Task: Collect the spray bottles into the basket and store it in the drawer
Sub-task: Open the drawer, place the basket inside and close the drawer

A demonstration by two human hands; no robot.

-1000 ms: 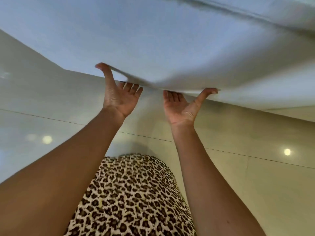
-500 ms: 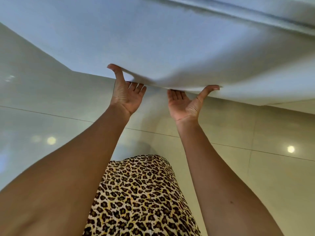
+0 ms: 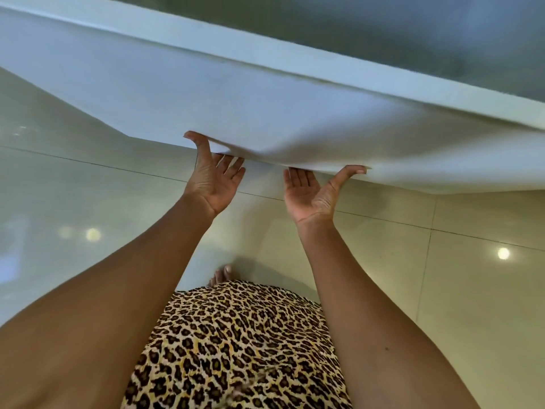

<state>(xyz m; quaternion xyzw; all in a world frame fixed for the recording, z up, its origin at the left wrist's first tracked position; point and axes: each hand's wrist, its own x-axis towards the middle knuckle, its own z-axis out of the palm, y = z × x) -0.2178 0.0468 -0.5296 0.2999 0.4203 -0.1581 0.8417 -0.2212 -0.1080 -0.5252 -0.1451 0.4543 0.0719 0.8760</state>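
A white drawer front [image 3: 265, 107] fills the upper middle of the head view, seen from above. My left hand [image 3: 212, 181] and my right hand [image 3: 312, 193] are side by side at its lower edge, palms up. The fingers of both hands are hooked under that edge and hidden behind it, and each thumb presses on the front face. No spray bottle or basket is in view, and the drawer's inside is hidden.
Above the drawer front runs a white worktop edge [image 3: 324, 66] with a dark surface [image 3: 383, 25] behind it. Glossy pale floor tiles [image 3: 442, 290] lie below. My leopard-print garment [image 3: 236, 343] and the toes of one foot [image 3: 221, 274] show between my arms.
The view has tilted, so the worktop edge and the dark surface above it now show. Both hands stay hooked under the drawer front's lower edge, with the same grip.
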